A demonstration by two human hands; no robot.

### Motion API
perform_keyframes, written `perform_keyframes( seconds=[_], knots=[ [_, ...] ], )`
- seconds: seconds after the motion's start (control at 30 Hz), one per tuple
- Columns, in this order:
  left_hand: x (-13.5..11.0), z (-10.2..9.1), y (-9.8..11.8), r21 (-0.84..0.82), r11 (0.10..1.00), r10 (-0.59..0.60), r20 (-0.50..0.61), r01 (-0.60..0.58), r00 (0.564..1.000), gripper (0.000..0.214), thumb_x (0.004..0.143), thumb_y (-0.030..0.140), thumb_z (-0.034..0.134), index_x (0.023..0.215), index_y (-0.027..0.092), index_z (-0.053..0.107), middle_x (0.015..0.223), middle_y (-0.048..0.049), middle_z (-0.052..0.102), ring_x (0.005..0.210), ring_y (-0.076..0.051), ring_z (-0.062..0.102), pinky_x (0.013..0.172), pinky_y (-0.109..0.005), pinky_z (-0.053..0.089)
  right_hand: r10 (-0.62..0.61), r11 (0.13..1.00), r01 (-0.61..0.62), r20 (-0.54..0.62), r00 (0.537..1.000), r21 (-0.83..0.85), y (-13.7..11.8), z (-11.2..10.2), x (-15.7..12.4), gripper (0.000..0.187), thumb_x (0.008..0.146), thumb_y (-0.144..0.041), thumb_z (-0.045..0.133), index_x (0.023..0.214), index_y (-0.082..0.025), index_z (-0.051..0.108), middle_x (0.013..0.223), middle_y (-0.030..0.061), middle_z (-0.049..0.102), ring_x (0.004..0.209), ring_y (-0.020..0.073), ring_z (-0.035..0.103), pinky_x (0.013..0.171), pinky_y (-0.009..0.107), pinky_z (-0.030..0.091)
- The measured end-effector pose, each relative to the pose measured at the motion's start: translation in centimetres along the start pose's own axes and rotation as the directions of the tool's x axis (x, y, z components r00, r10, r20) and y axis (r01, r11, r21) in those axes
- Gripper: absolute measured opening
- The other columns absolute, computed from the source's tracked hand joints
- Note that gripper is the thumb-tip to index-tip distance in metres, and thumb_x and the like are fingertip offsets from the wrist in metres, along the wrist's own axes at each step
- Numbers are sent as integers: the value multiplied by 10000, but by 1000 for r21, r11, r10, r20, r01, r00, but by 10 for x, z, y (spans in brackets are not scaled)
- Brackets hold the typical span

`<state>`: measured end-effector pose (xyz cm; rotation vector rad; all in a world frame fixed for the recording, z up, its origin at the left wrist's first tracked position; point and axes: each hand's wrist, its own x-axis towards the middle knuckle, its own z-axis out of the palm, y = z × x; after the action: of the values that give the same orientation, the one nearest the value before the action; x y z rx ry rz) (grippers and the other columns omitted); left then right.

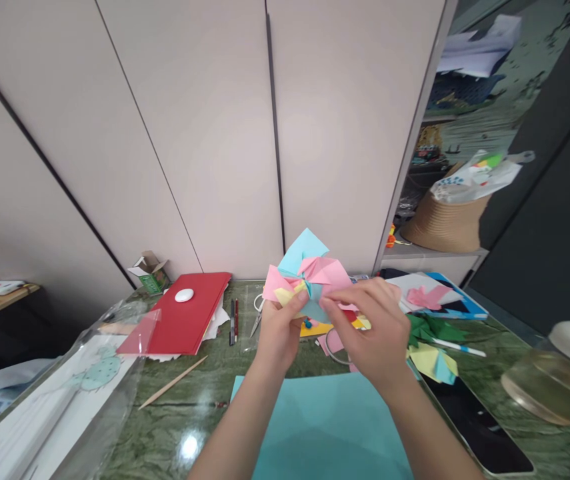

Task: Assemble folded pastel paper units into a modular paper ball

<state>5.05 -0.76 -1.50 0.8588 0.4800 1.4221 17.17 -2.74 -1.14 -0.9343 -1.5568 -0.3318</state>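
Observation:
A folded-paper flower (332, 269) with pink and light blue petals and a bit of yellow is held up above the table. My left hand (281, 333) grips it from below and the left, the thumb pressed near its centre. On the other side, my right hand (373, 327) pinches a lower right blue petal between thumb and fingers. Beneath both forearms lies a large light blue sheet of paper (329, 427). Pink and yellow paper pieces and a ring-like object (333, 345) sit behind the hands, partly hidden.
Left on the green marbled table are a red folder (185, 320) with a white oval object, a pointed wooden stick (172, 383), pens and scissors (256, 321). A phone (479, 420), a lidded jar (557, 373) and folded paper pieces (433, 361) stand right. Cabinet doors rise behind.

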Motion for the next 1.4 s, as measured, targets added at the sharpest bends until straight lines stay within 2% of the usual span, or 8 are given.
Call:
perform_keyframes(
  seconds=[0.13,0.27,0.4,0.57,0.77,1.03,1.17,1.4],
  knots=[
    [1,-3,2,-11,999,-38,51,39,998,243,693,211,696,927,178,641,712,14,649,596,-104,603,574,-212,462,97,995,-101,-111,989,-27,5,-8,5,46,753,-220,647,798,-219,646,820,38,558,802,184,537,735,355,415],
    [1,-6,4,-21,996,-79,80,81,994,310,699,207,694,1001,177,631,762,-7,666,660,-113,620,586,-201,467,235,970,-236,21,972,56,10,-13,10,97,768,-262,631,857,-225,638,930,47,543,919,198,553,773,347,439],
    [1,-6,5,4,994,-111,92,111,990,271,685,203,713,943,153,650,810,-30,683,690,-117,626,640,-212,478,260,954,-274,120,958,121,10,-13,11,133,746,-245,649,875,-245,615,934,27,563,922,190,564,775,334,446],
    [2,-5,4,60,993,-105,128,98,986,251,699,220,706,933,144,659,843,-61,696,720,-158,641,647,-249,484,219,972,-225,91,972,71,6,-10,9,131,720,-181,648,820,-238,587,941,35,544,912,199,562,763,347,453],
    [3,-6,2,83,993,-92,137,81,986,217,705,217,699,902,138,656,783,-52,689,618,-126,608,557,-227,450,100,995,-100,11,995,-6,3,-6,6,68,737,-173,648,736,-235,620,1016,55,518,970,216,542,801,388,449],
    [4,-7,2,151,987,-78,101,62,992,216,689,241,710,872,143,652,753,-31,674,597,-115,592,529,-224,443,-12,996,16,47,999,-92,4,-4,5,139,770,-197,636,893,-257,658,1087,69,557,995,245,539,820,444,423],
    [4,-8,3,135,989,-75,111,60,991,219,701,245,701,891,151,646,758,-25,671,591,-106,581,533,-223,446,-10,993,14,37,999,-114,3,-4,5,77,767,-209,640,835,-242,649,1066,71,564,979,243,542,817,443,417],
    [4,-9,5,74,985,-160,84,154,984,282,675,270,727,924,156,660,742,-11,651,591,-89,564,528,-203,445,25,993,-17,60,998,-119,3,-3,3,62,765,-230,633,824,-246,644,1061,66,570,985,248,538,841,459,404]
  ],
)
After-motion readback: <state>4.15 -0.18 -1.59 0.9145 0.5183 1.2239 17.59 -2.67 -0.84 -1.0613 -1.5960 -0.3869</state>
